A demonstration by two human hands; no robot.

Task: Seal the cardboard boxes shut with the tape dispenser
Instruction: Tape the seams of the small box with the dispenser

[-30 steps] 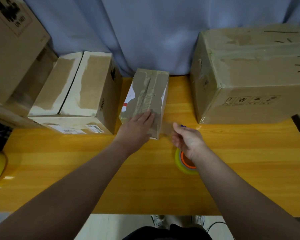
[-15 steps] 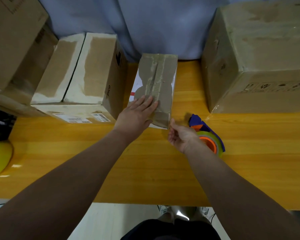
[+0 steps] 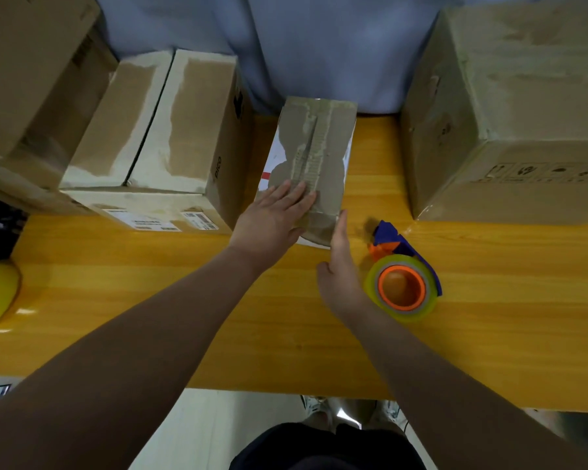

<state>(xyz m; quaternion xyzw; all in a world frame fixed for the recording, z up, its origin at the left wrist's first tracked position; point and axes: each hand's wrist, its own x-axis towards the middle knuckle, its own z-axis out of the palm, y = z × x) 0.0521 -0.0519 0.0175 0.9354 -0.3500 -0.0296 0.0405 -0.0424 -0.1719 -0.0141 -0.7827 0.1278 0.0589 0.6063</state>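
Small box (image 3: 316,157) on the table (image 3: 489,334) looks light and slidey, so pin its top: left hand (image 3: 272,218) lies flat there, right hand (image 3: 340,266) presses its near corner with straight fingers, dispenser (image 3: 403,286) lies free alongside.

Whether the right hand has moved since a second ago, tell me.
Yes. The right hand has shifted left toward the small box; its fingers now lie against the box's near right edge.
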